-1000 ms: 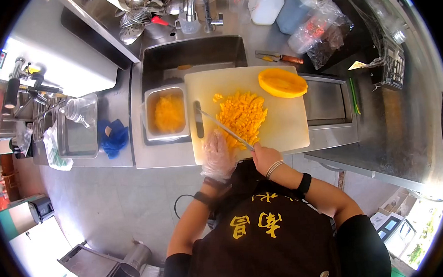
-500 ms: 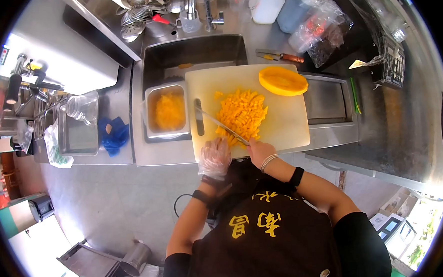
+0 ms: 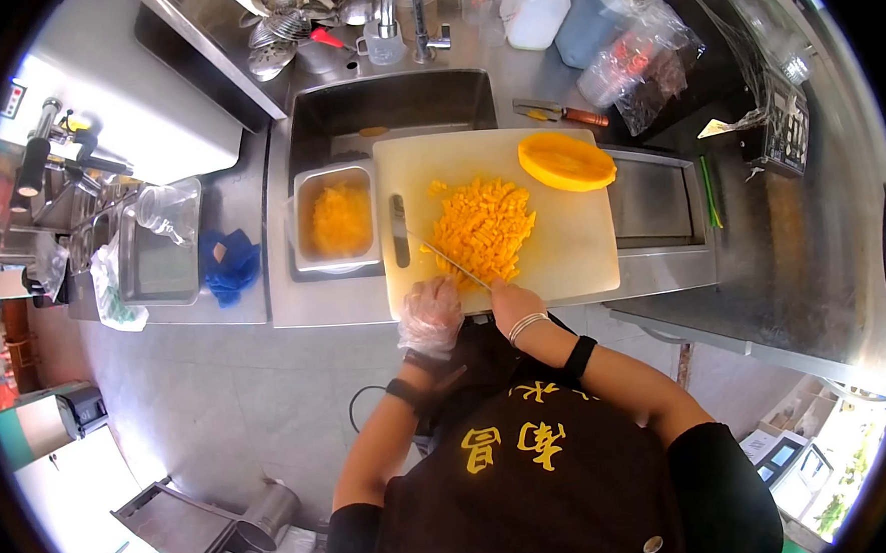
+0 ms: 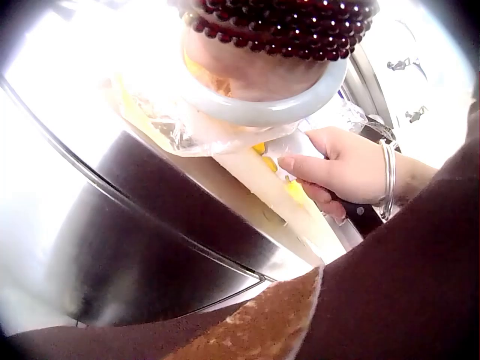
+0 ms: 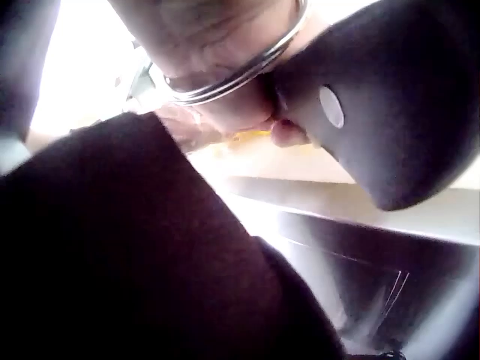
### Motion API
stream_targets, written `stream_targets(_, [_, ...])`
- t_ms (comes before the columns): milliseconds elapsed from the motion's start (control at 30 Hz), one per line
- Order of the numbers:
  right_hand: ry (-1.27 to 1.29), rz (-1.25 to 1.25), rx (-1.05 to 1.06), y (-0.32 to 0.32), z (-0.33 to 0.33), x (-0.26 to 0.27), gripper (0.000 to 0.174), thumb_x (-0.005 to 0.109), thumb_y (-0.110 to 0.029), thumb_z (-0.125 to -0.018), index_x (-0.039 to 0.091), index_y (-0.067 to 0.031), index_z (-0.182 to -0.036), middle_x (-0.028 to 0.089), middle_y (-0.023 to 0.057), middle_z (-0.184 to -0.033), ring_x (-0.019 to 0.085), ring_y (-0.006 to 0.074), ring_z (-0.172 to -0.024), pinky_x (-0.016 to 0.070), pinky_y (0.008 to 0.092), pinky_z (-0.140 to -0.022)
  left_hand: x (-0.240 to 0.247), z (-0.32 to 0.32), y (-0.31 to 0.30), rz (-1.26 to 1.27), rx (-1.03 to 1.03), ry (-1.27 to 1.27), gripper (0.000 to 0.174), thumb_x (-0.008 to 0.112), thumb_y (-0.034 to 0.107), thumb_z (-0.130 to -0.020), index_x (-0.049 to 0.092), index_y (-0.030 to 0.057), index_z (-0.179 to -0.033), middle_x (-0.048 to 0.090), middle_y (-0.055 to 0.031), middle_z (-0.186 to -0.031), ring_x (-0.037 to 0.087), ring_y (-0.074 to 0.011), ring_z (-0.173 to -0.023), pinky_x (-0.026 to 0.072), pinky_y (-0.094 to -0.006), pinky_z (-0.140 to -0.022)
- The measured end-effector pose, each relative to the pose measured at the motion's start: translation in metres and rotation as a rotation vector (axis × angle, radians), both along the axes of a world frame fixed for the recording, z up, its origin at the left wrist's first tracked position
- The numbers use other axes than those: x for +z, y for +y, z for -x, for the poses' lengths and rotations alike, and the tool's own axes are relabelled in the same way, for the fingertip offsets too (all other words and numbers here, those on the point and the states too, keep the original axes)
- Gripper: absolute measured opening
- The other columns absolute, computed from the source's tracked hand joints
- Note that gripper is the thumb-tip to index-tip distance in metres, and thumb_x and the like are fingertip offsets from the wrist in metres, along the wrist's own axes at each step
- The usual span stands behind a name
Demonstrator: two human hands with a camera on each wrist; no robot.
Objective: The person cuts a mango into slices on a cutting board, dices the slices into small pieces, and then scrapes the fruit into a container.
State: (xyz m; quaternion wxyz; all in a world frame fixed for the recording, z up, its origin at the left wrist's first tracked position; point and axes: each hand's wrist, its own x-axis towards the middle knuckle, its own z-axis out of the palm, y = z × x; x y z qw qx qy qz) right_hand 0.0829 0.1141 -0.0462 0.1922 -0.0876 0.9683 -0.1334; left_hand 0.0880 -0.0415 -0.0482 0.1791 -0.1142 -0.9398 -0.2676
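Note:
My right hand [image 3: 517, 308] grips a kitchen knife [image 3: 449, 259] at the front of the white cutting board [image 3: 572, 250]. Its thin blade points up and left across the edge of a pile of chopped orange pieces [image 3: 485, 224]. In the right wrist view the dark, riveted knife handle [image 5: 390, 112] sticks out behind the hand. My left hand [image 3: 431, 312], in a clear plastic glove, rests at the board's front left, close beside the blade and pile; its fingertips are hidden in the left wrist view. A hollow orange-fleshed half [image 3: 567, 162] lies at the board's back right.
A metal container [image 3: 307, 254] holding orange pieces stands left of the board, over the sink [image 3: 394, 99]. Behind the board lies a wooden-handled tool [image 3: 583, 117]. Bottles [image 3: 532, 11] and utensils [image 3: 280, 30] crowd the back. A blue cloth [image 3: 232, 267] lies left.
The left hand has drawn back toward the board's front edge, its fingers less extended. The right hand and knife have shifted slightly left, the blade now turned more edge-on.

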Motion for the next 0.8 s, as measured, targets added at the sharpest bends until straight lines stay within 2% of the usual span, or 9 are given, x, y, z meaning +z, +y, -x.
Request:
stream_targets(133, [-0.097,0.010,0.065,0.004,0.013,0.009,0.019,0.041,-0.021,-0.083,0.043,-0.0027,-0.085,0.056,0.0177,-0.064,0.056,0.0348,-0.063,0.0430,0.0446,-0.056,0.002,0.001,0.000,-0.021,-0.012,0.057,0.018,0.057,0.007,-0.065,0.054,0.0061,-0.083,0.054,-0.0087,-0.078,0.052,-0.0283,-0.070,0.0431,-0.0367,-0.059])
stream_targets(233, [-0.042,0.092,0.060,0.011,0.010,0.024,0.021,0.041,-0.023,-0.083,0.043,-0.0027,-0.085,0.056,0.0167,-0.064,0.055,0.0350,-0.061,0.0425,0.0450,-0.055,0.004,-0.003,-0.002,-0.009,0.014,0.042,0.017,0.057,0.006,-0.065,0.054,0.0062,-0.081,0.054,-0.0087,-0.076,0.052,-0.0278,-0.069,0.0434,-0.0368,-0.058])
stream_targets(333, [-0.076,0.058,0.059,0.015,0.003,0.038,0.021,0.041,-0.024,-0.083,0.043,-0.0029,-0.085,0.056,0.0162,-0.063,0.055,0.0349,-0.060,0.0426,0.0450,-0.055,0.004,-0.005,-0.005,-0.027,0.004,0.061,0.016,0.057,0.005,-0.065,0.055,0.0065,-0.080,0.054,-0.0083,-0.075,0.052,-0.0278,-0.067,0.0436,-0.0369,-0.057])
stream_targets(567, [-0.088,-0.070,0.057,0.010,-0.008,0.014,0.019,0.040,-0.022,-0.084,0.043,-0.0030,-0.085,0.057,0.0152,-0.064,0.057,0.0329,-0.061,0.0445,0.0427,-0.056,-0.001,-0.004,-0.004,-0.057,0.016,0.067,0.016,0.057,0.004,-0.063,0.054,0.0067,-0.079,0.053,-0.0079,-0.074,0.051,-0.0282,-0.067,0.0432,-0.0370,-0.057])
stream_targets(633, [0.017,-0.050,0.061,0.005,-0.004,0.003,0.018,0.041,-0.021,-0.084,0.044,-0.0034,-0.085,0.058,0.0147,-0.064,0.057,0.0324,-0.061,0.0451,0.0421,-0.055,-0.002,-0.005,-0.007,0.007,-0.038,-0.059,0.030,0.057,0.005,-0.060,0.055,0.0061,-0.090,0.054,-0.0065,-0.081,0.051,-0.0257,-0.076,0.0422,-0.0360,-0.063])
stream_targets(767, [0.003,-0.025,0.112,0.008,0.007,0.000,0.019,0.041,-0.022,-0.083,0.044,-0.0034,-0.084,0.057,0.0154,-0.063,0.057,0.0333,-0.060,0.0442,0.0429,-0.055,-0.005,-0.004,-0.008,-0.019,-0.032,-0.021,0.027,0.055,0.003,-0.060,0.055,0.0060,-0.087,0.053,-0.0067,-0.079,0.051,-0.0265,-0.074,0.0421,-0.0364,-0.062])
stream_targets(800, [-0.021,0.026,0.116,0.011,0.010,0.007,0.020,0.042,-0.023,-0.083,0.044,-0.0032,-0.084,0.057,0.0158,-0.063,0.056,0.0339,-0.059,0.0435,0.0434,-0.054,-0.006,-0.003,-0.010,0.002,-0.088,-0.018,0.020,0.055,0.005,-0.061,0.054,0.0067,-0.081,0.053,-0.0065,-0.077,0.050,-0.0268,-0.071,0.0419,-0.0370,-0.059])
